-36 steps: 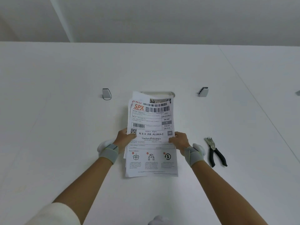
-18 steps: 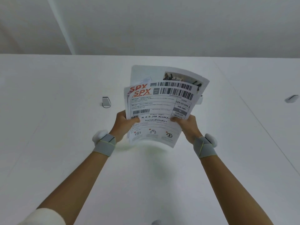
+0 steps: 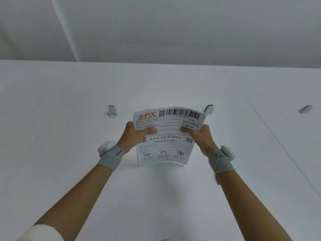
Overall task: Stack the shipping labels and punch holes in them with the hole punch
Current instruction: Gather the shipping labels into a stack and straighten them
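A stack of white shipping labels with an orange SPX logo and barcodes stands upright, its bottom edge at or close to the white table. My left hand grips the stack's left edge, thumb on the front sheet. My right hand grips the right edge the same way. The sheets look squared together, with only the top one readable. The hole punch is out of view.
Small white block markers stand on the table at the back left, back right and far right. A seam line runs diagonally across the table on the right. A grey wall rises behind the table.
The labels were lifted off the table, first fanned out, and are now gathered into one even stack standing on edge. The camera tilted up, so the hole punch left the view.
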